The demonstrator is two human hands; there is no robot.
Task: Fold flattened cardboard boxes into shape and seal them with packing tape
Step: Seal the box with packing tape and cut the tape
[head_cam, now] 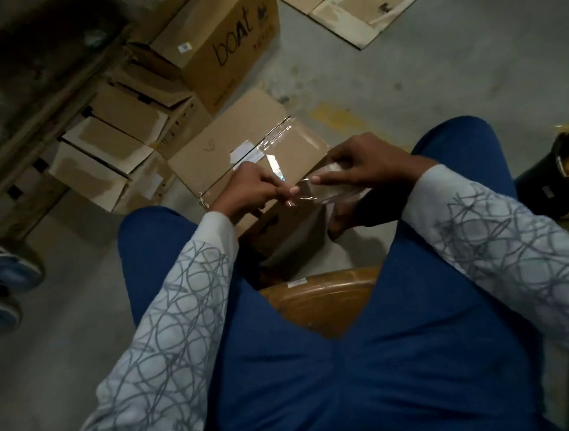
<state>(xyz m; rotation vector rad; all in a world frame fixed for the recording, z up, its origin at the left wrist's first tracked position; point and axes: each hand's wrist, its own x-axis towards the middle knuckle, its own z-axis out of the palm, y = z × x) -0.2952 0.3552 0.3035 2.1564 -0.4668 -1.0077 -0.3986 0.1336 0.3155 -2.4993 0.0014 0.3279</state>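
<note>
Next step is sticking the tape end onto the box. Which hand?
Left, likely. The left hand pinches the tape end at the near edge of the box, so it can press it down. The right hand is occupied gripping the tape roll.

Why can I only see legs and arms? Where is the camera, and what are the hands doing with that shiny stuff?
The camera sits on the person's head and looks down, so you see their own legs in blue trousers and both arms. They sit on a brown stool. The left hand and the right hand hold a stretch of clear packing tape between them, just above a cardboard box on the floor that already has tape along its seam. Nearby are a box printed "boAt", a row of made-up boxes and some flattened cardboard.
</note>
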